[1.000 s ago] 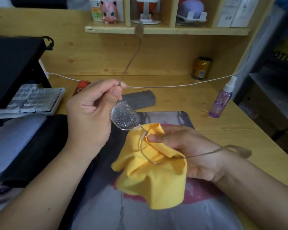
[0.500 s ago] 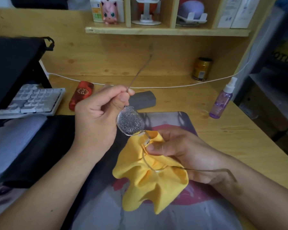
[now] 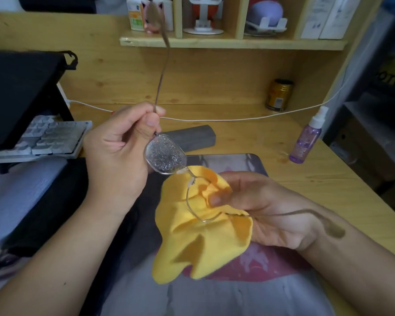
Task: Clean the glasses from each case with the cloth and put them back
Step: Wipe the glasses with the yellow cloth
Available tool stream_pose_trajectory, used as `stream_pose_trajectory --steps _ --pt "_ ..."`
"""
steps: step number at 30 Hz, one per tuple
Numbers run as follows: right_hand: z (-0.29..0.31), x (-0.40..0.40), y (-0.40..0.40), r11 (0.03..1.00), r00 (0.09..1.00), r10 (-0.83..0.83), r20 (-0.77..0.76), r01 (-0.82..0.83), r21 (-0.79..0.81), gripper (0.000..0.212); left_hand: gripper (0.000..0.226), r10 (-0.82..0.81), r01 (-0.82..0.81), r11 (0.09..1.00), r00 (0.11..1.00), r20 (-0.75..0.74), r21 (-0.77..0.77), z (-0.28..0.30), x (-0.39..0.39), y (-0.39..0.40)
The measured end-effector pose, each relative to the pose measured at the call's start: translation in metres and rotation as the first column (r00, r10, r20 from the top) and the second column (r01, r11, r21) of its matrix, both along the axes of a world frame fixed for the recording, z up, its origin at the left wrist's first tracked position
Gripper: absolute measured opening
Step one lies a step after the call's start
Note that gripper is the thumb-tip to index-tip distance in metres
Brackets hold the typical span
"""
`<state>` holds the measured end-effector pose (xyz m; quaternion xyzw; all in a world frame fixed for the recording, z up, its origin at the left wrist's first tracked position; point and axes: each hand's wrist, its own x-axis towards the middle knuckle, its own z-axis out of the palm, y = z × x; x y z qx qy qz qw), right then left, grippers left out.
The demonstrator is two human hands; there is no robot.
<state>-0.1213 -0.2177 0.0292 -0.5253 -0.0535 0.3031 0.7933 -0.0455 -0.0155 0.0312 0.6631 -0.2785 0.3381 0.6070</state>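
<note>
So the glasses [image 3: 169, 160] are up in the air over the front middle of the bench [image 3: 306, 179], held between both hands. The left hand [image 3: 121, 151] pinches the frame right at the hinge, thumb and fingers curled around where the temple arm meets the lens, and that arm sticks straight up toward the shelf [image 3: 233, 43]. The exposed lens is covered in tiny droplets. The right hand [image 3: 267, 210] has the yellow cloth [image 3: 192, 242] bunched around the other lens, thumb pressed on top of the fabric, fingers curled underneath, so it's pinching lens and cloth together. The wire rim curves out over the cloth, and the second temple arm runs back across the right wrist. Most of the cloth hangs loose below the hand.

A grey glasses case [image 3: 192, 139] lies closed behind the hands, near the middle of the bench. The purple spray bottle [image 3: 307, 137] stands by the right edge, and a gold can [image 3: 279, 94] sits at the back. A keyboard [image 3: 43, 137] is at the left edge. There's a tiny red bit peeking behind the left hand, can't really tell what it is.
</note>
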Motion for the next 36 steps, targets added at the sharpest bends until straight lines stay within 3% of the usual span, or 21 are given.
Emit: stream_pose_trajectory --steps 3,7,13,17,24,26,29,31,33,34,36 --pt "0.003 0.000 -0.001 0.994 0.994 0.105 0.010 -0.104 -0.043 0.034 0.013 -0.002 0.002 0.999 1.000 0.002 0.046 0.000 -0.002 -0.002" --pt "-0.002 -0.006 0.004 0.983 0.996 0.082 0.033 -0.076 -0.170 0.026 0.011 -0.054 0.055 0.996 0.999 -0.008 0.075 -0.002 -0.007 -0.009" --pt "-0.008 -0.002 0.011 0.989 0.994 -0.076 0.083 0.085 -0.121 0.010 0.011 -0.056 0.059 0.996 0.997 -0.046 0.072 -0.006 -0.006 -0.013" --pt "-0.013 0.001 0.013 0.986 0.985 -0.159 0.061 0.162 -0.044 0.031 0.012 -0.073 0.075 0.997 0.993 -0.091 0.012 -0.007 -0.003 -0.009" --pt "-0.008 0.003 0.006 0.938 0.938 -0.345 0.018 0.345 -0.008 0.030 0.016 -0.072 0.071 0.997 0.996 -0.050 -0.017 -0.006 0.002 -0.002" --pt "-0.006 0.011 -0.002 0.863 0.867 -0.498 0.030 0.498 -0.079 0.025 0.015 -0.087 0.084 0.995 0.995 -0.053 -0.062 -0.005 0.005 0.002" --pt "0.002 0.023 -0.019 0.660 0.704 -0.674 0.223 0.710 -0.245 0.023 0.012 -0.090 0.086 0.994 0.994 -0.065 -0.060 -0.004 0.005 0.003" --pt "0.009 0.024 -0.028 0.547 0.673 -0.585 0.454 0.740 -0.391 0.025 0.011 -0.061 0.061 0.998 0.997 -0.046 0.011 -0.004 0.000 0.000" --pt "0.014 0.023 -0.030 0.463 0.623 -0.439 0.648 0.775 -0.431 0.018 0.013 -0.093 0.094 0.994 0.995 -0.030 0.048 -0.004 -0.005 -0.004" --pt "0.017 0.023 -0.032 0.451 0.591 -0.385 0.708 0.790 -0.415 0.024 0.012 -0.109 0.110 0.992 0.994 -0.019 0.062 -0.004 -0.006 -0.006" --pt "0.021 0.027 -0.033 0.482 0.522 -0.302 0.798 0.805 -0.344 0.062 0.012 -0.121 0.120 0.989 0.993 -0.001 0.091 -0.004 -0.008 -0.010"
